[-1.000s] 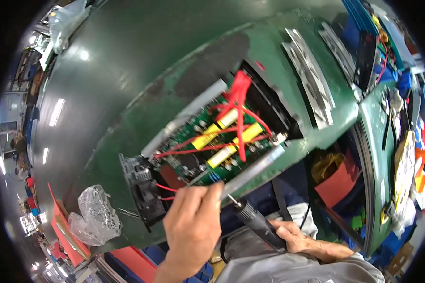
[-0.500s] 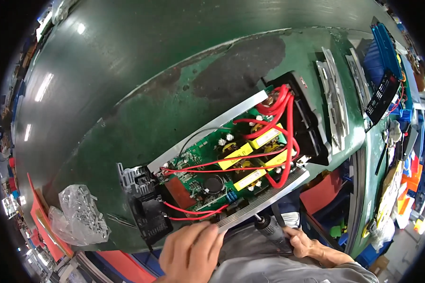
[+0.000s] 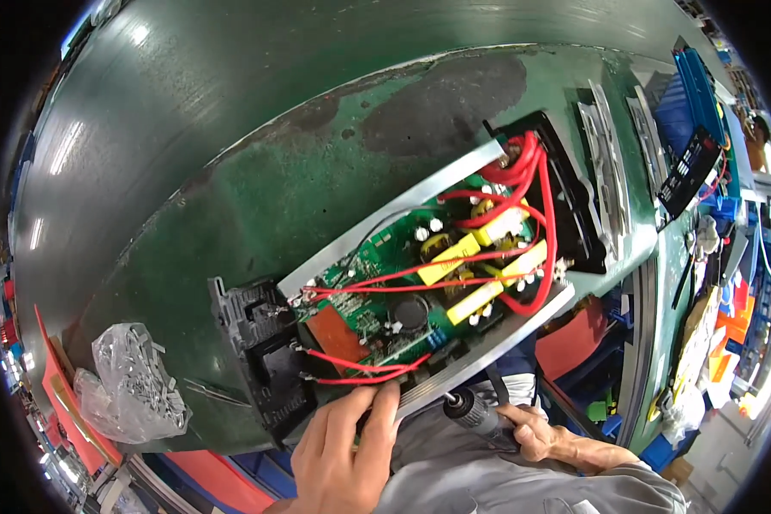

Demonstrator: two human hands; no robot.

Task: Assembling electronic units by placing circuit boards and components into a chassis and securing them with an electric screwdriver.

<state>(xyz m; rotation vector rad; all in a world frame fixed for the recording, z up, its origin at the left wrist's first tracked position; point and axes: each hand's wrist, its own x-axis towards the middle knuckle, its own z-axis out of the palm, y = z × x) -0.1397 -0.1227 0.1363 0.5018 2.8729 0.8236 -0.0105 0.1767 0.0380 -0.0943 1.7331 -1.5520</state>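
Observation:
An opened electronic unit (image 3: 351, 343) lies aslant on the green table, with a green circuit board, yellow-taped transformers and thick red wires between two silver metal side rails. My left hand (image 3: 343, 450) grips its near edge, finger and thumb tips bent over the near rail (image 3: 497, 347) beside black parts; whatever is under the fingertips is hidden. My right hand (image 3: 535, 435) is closed round a dark power screwdriver (image 3: 480, 417), its bit pointing at the outer face of that rail, just short of it as far as I can tell. Black end panels (image 3: 261, 355) stand at both ends.
Left of the unit lie a clear bag of small metal pieces (image 3: 137, 385) and tweezers (image 3: 217, 392). Long silver metal strips (image 3: 604, 163) lie at the right, near a black panel with wires (image 3: 690, 176) and a blue bin (image 3: 677, 111). A red sheet (image 3: 574, 338) shows below the table's edge.
The unit has shifted slightly to the right. My left fingertips have come over the rail into the unit's near side. The screwdriver and my right hand have moved a little left.

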